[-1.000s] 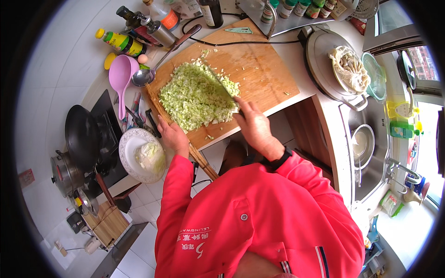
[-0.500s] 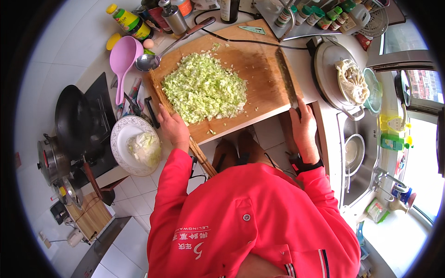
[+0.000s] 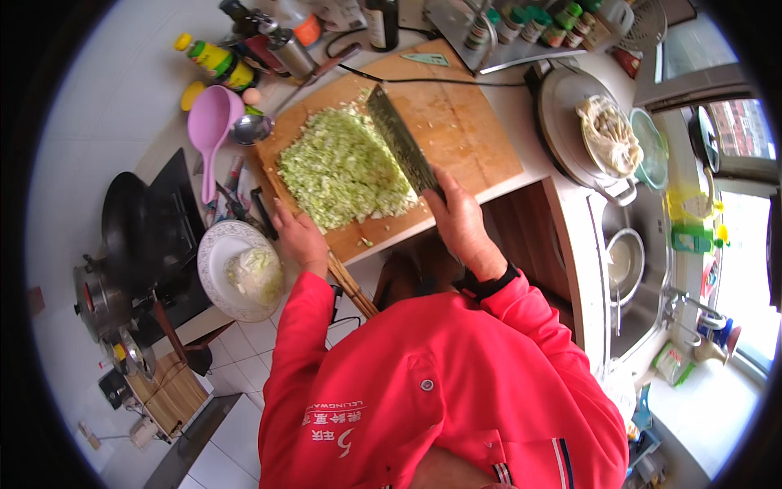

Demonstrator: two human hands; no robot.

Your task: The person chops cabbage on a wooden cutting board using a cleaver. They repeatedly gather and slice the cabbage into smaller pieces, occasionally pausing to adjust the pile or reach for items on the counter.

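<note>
A broad heap of finely chopped pale green cabbage (image 3: 342,167) covers the left half of the wooden cutting board (image 3: 468,114). My right hand (image 3: 463,220) grips the handle of a cleaver (image 3: 401,138). The wide dark blade stands against the heap's right side, with bits of cabbage beside it. My left hand (image 3: 300,236) holds the board's left near edge, where a bundle of thin brown sticks (image 3: 350,281) runs beneath it; its fingertips are partly hidden. Left of that hand, a patterned white plate (image 3: 213,275) bears a piece of uncut cabbage (image 3: 257,275).
A pink ladle (image 3: 210,130) and a metal ladle (image 3: 251,129) lie beyond my left hand. Bottles (image 3: 220,65) stand at the back. A black wok (image 3: 134,220) is at the left; a lidded electric pan (image 3: 574,122) and the sink (image 3: 648,269) are at the right.
My right hand has carried the cleaver from the board's right edge leftward to the cabbage heap. The heap's right side is now straighter. My left hand keeps to the board's left edge.
</note>
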